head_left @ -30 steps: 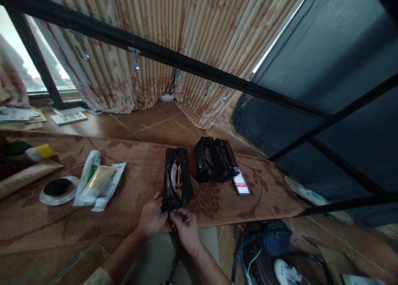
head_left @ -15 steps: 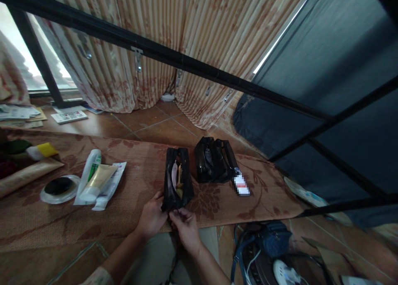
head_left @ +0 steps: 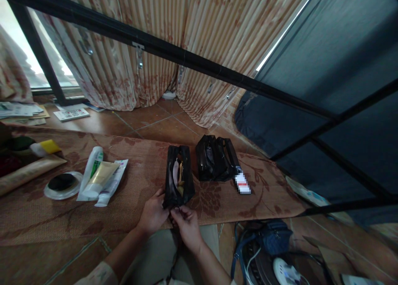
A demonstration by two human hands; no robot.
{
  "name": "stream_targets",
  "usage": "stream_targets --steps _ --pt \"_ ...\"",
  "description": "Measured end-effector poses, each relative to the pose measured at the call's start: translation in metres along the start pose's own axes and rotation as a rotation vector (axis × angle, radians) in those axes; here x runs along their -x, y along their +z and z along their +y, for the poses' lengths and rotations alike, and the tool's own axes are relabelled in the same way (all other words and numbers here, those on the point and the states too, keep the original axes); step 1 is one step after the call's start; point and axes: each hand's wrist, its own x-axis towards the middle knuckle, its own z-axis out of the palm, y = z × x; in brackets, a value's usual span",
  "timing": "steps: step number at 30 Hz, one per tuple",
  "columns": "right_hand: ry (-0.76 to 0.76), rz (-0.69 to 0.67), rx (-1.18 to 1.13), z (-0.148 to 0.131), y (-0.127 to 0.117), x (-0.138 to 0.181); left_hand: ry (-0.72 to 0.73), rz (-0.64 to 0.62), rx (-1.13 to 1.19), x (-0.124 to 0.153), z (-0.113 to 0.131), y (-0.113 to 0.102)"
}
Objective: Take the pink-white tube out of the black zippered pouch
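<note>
A black zip pouch (head_left: 189, 184) stands on the patterned cloth in front of me, its top gaping, with a pale item and a yellowish one inside. My left hand (head_left: 154, 213) is closed on the pouch's near left corner. At the near end, the fingers of my right hand (head_left: 187, 223) pinch together at the pouch's edge, where a small part of it, perhaps the zip end, is hidden by the fingertips. To the right, apart from my hands, sits a second black bag (head_left: 207, 162) with divided compartments. A pixelated white and red label (head_left: 242, 183) lies beside it.
Several tubes (head_left: 101, 178) and a round clear container with a dark middle (head_left: 63, 184) lie left on the cloth (head_left: 139, 193). A dark metal bar (head_left: 161, 54) crosses above. Curtains hang behind. A blue bag (head_left: 275, 237) and a white power strip (head_left: 284, 272) are low right.
The view has shifted slightly. Both hands keep their places at the near end of the pouch, with the right fingers barely moving.
</note>
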Motion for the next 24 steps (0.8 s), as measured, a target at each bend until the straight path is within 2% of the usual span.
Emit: stream_targets --steps 15,24 --pt "0.012 -0.007 0.034 0.0025 -0.0033 -0.0014 0.033 0.004 -0.015 0.001 -0.0048 0.0022" --pt "0.009 -0.004 0.045 0.0024 -0.0036 -0.0021 0.006 0.006 -0.045 0.0009 0.003 -0.0014"
